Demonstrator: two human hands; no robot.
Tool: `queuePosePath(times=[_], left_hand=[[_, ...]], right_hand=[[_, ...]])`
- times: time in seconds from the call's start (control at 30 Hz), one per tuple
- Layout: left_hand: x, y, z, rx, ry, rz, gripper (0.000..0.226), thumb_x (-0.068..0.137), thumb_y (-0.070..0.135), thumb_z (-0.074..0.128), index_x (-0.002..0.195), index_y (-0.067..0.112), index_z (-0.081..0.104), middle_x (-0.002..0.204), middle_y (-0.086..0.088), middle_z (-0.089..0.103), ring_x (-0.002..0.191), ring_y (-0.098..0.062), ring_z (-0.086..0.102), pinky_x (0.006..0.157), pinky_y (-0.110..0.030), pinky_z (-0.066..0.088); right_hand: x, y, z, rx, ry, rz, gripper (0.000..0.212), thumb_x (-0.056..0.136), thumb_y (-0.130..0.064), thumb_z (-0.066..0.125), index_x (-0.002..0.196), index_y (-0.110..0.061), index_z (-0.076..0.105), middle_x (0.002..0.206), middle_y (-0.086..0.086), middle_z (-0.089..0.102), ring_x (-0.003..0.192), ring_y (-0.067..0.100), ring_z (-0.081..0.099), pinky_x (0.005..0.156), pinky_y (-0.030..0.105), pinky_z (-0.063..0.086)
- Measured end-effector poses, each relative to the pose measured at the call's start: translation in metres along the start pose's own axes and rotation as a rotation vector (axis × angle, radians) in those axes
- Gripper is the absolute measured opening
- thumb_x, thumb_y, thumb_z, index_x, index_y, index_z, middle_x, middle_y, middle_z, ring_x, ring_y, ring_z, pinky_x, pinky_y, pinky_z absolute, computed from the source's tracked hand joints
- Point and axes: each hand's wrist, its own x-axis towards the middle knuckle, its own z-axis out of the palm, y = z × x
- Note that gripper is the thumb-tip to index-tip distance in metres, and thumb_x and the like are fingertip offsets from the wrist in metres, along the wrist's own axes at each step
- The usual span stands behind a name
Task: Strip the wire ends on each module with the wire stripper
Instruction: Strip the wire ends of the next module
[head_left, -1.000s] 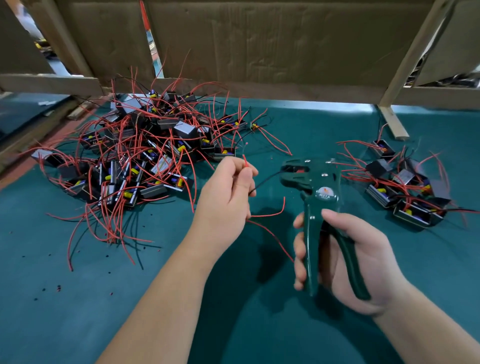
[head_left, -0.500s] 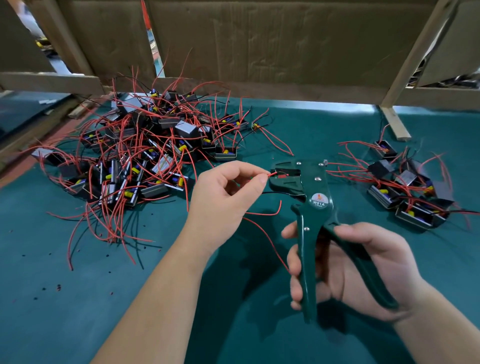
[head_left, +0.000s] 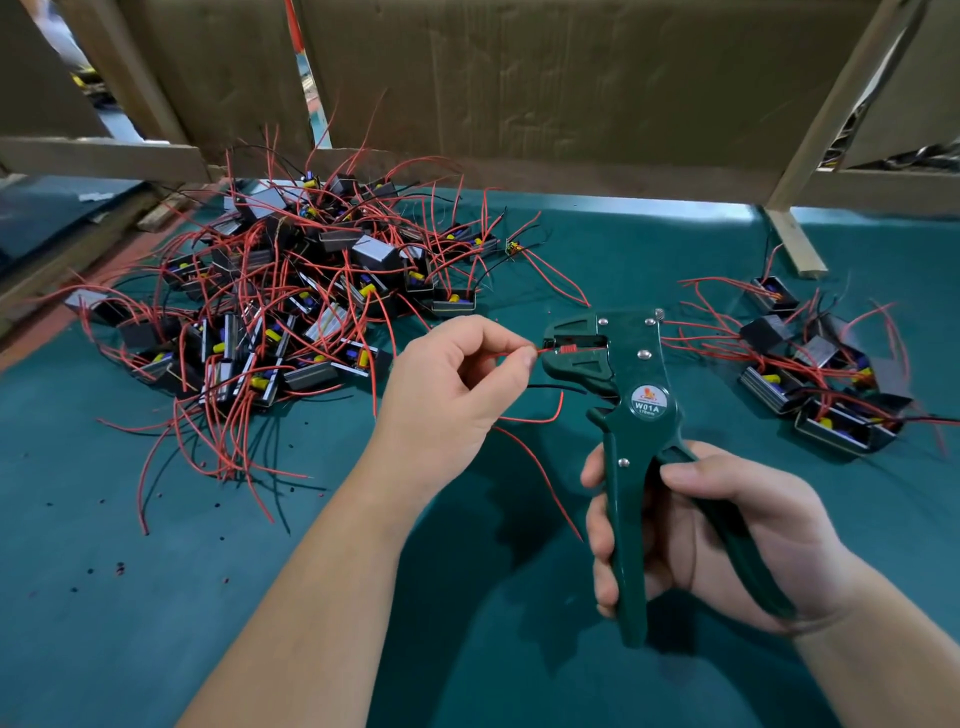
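My right hand (head_left: 691, 540) grips the two handles of the green wire stripper (head_left: 631, 415), which stands upright with its jaws pointing left. My left hand (head_left: 452, 389) pinches a red wire (head_left: 543, 352) between thumb and forefinger, and the wire's end sits inside the stripper's jaws. More red and black wire loops out below my left hand. The module these wires belong to is hidden inside my left palm.
A big heap of black modules with red and black wires (head_left: 270, 306) covers the green mat at the left. A smaller group of modules (head_left: 821, 374) lies at the right. Cardboard panels and a wooden frame (head_left: 519, 93) close off the back. Small insulation bits dot the mat (head_left: 119, 566).
My left hand went from holding the wire upright to feeding its end sideways into the stripper's jaws. My right hand brought the stripper lower and closer, with the handles spread wider.
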Motion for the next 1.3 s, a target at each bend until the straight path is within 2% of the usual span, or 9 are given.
queuePosePath(times=[0.23,0.33,0.4,0.47,0.63,0.8,0.97,1.13,1.3], left_hand=[[0.000,-0.002,-0.001,0.024,-0.025,0.005,0.011,0.080,0.027,0.063,0.071,0.034,0.064,0.062,0.013,0.055,0.057,-0.003,0.043,0.058,-0.017,0.038],[-0.001,-0.001,0.000,-0.006,-0.032,-0.030,0.006,0.083,0.028,0.058,0.081,0.032,0.062,0.067,0.016,0.056,0.056,-0.003,0.045,0.055,-0.016,0.039],[-0.001,-0.002,0.001,-0.028,-0.040,-0.072,0.010,0.084,0.029,0.053,0.089,0.034,0.061,0.068,0.016,0.054,0.055,-0.008,0.044,0.054,-0.023,0.041],[-0.001,-0.003,0.000,-0.012,-0.040,-0.075,0.012,0.084,0.029,0.052,0.088,0.033,0.063,0.065,0.018,0.055,0.053,-0.007,0.043,0.053,-0.020,0.039],[-0.001,-0.001,-0.002,0.085,-0.044,0.018,0.013,0.085,0.032,0.060,0.075,0.024,0.066,0.055,0.011,0.045,0.051,-0.004,0.035,0.050,-0.018,0.031],[-0.001,-0.001,-0.004,0.054,-0.058,0.076,0.012,0.084,0.029,0.060,0.073,0.031,0.062,0.059,0.010,0.044,0.055,-0.004,0.035,0.054,-0.018,0.032],[0.001,-0.001,-0.008,0.160,-0.082,0.238,0.012,0.088,0.030,0.053,0.077,0.035,0.056,0.069,-0.004,0.048,0.062,-0.007,0.039,0.060,-0.024,0.035],[0.001,-0.001,-0.009,0.280,-0.070,0.331,0.008,0.093,0.032,0.051,0.087,0.029,0.056,0.071,0.005,0.044,0.064,-0.014,0.043,0.063,-0.030,0.037],[0.002,0.002,-0.010,0.374,-0.043,0.412,0.009,0.096,0.030,0.051,0.088,0.030,0.056,0.071,0.015,0.040,0.066,-0.002,0.042,0.067,-0.031,0.032]], right_hand=[[0.000,0.002,0.001,0.000,0.052,-0.004,0.046,0.063,-0.031,0.079,0.098,-0.004,0.065,0.077,0.025,0.061,0.065,0.040,0.062,0.064,0.049,0.053],[0.003,0.006,0.003,0.021,0.105,-0.008,0.046,0.058,-0.036,0.081,0.092,-0.008,0.067,0.074,0.023,0.060,0.061,0.038,0.062,0.061,0.047,0.053],[0.004,0.007,0.005,0.035,0.125,-0.004,0.047,0.056,-0.037,0.082,0.091,-0.009,0.067,0.074,0.022,0.060,0.061,0.038,0.063,0.060,0.047,0.053],[0.005,0.007,0.004,0.030,0.115,-0.009,0.048,0.057,-0.037,0.082,0.092,-0.008,0.066,0.075,0.023,0.060,0.062,0.038,0.063,0.062,0.048,0.054],[0.003,0.005,0.003,-0.001,0.041,-0.023,0.048,0.064,-0.034,0.079,0.099,-0.005,0.064,0.080,0.025,0.061,0.068,0.040,0.063,0.067,0.049,0.054],[0.001,0.004,0.002,-0.067,0.035,-0.036,0.048,0.064,-0.034,0.080,0.099,-0.006,0.064,0.080,0.026,0.061,0.068,0.041,0.063,0.065,0.047,0.052],[0.001,0.003,0.002,-0.079,0.049,-0.045,0.049,0.061,-0.031,0.082,0.098,-0.005,0.064,0.079,0.029,0.059,0.067,0.041,0.062,0.065,0.049,0.052],[0.000,0.002,0.001,-0.085,0.048,-0.045,0.050,0.061,-0.030,0.082,0.098,-0.003,0.063,0.079,0.030,0.060,0.067,0.041,0.062,0.064,0.049,0.052],[-0.001,0.002,0.000,-0.088,0.058,-0.047,0.050,0.060,-0.030,0.083,0.097,-0.003,0.063,0.078,0.030,0.059,0.066,0.041,0.062,0.064,0.049,0.052]])
